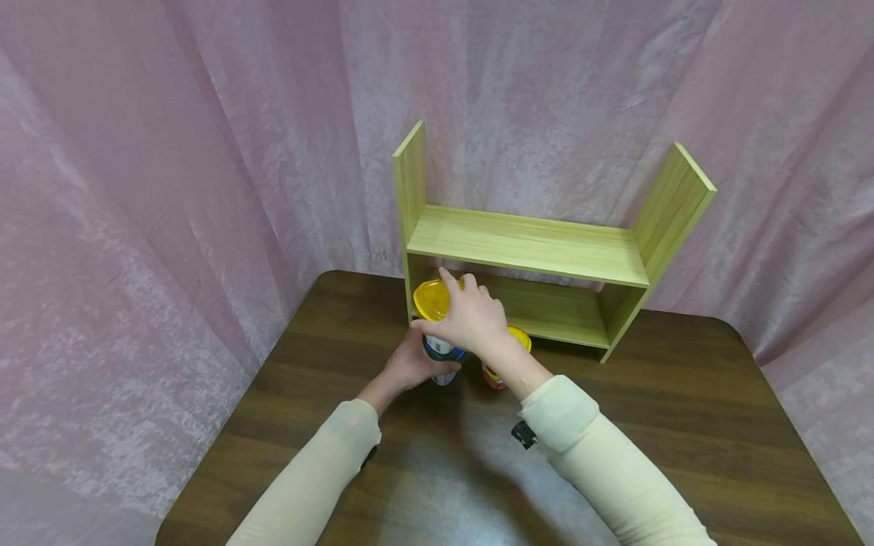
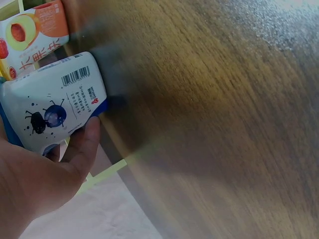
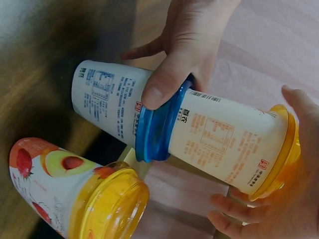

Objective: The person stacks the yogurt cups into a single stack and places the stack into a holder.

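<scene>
My left hand (image 1: 413, 362) grips a white yogurt cup (image 3: 107, 97) with a blue lid (image 3: 157, 132) and blueberry pictures. Its thumb lies across the lid rim, and a finger reaches down the cup's side in the left wrist view. Upside of that lid stands a second white yogurt cup (image 3: 214, 139), capped by a yellow lid (image 1: 432, 299). My right hand (image 1: 473, 315) holds this upper cup around its yellow lid, thumb on one side and fingers on the other. Beside the stack stands a third yogurt cup (image 3: 55, 181), yellow-lidded, with peach and strawberry pictures.
A light wooden two-tier shelf (image 1: 532, 243) stands right behind the cups, its side panels rising above the upper board. Everything is on a dark wooden table (image 1: 649, 425) with rounded corners. Pink curtains (image 1: 287, 136) hang behind and at both sides.
</scene>
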Available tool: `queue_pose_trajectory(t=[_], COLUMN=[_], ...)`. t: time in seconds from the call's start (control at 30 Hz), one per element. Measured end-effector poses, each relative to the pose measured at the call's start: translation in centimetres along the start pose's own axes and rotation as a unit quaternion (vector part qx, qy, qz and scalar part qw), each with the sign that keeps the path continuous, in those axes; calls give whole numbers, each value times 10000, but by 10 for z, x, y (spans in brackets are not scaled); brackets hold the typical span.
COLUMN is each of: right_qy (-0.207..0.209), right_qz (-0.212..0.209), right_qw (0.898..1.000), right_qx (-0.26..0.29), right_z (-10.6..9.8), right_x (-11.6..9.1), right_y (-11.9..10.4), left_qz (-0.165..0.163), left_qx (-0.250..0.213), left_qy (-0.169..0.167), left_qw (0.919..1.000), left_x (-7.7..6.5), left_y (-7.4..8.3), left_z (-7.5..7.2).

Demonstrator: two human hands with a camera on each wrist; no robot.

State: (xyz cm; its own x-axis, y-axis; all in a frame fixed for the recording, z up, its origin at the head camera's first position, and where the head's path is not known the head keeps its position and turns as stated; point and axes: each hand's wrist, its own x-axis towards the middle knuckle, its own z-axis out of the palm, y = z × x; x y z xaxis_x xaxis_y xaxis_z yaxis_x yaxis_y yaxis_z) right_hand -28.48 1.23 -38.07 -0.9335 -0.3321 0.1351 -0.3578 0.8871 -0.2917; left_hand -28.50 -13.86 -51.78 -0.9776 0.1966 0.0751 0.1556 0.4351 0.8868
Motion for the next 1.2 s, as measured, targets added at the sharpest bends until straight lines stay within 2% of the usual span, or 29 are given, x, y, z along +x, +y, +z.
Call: queue_pose_trajectory(t=[0.27,0.47,0.57,0.73,0.83,0.97,1.1,1.2], right_qy=[174,399,446,468,240,-265,-653,-702], right_qz=[-101,-224,-241,-79,133,302,240,138], right_qw=[9988,9964,9956,9948,9948,9942,9938,9945], right_qx=[446,717,791,897,976,997,866,762], right_z=[-7,-12,-11,-9,-7,1,13,23], right_x=[-6,-11,-16,-23,-26,-30,-32,-33], right_y=[14,41,57,81,93,105,113,115], left_qz=[35,137,88,178,252,302,313,306], left_qx=[107,-61,-112,-81,-103,-140,-121,-155], left_qy=[88,128,144,198,219,227,229,226], left_qw=[9999,9998,9998,9996,9994,9992,9992,9992], left_x=[1,-1,-1,2,4,4,4,3], left_y=[-4,-3,-3,-5,-5,-6,-8,-9], left_z=[-1,-1,0,2,2,2,3,2])
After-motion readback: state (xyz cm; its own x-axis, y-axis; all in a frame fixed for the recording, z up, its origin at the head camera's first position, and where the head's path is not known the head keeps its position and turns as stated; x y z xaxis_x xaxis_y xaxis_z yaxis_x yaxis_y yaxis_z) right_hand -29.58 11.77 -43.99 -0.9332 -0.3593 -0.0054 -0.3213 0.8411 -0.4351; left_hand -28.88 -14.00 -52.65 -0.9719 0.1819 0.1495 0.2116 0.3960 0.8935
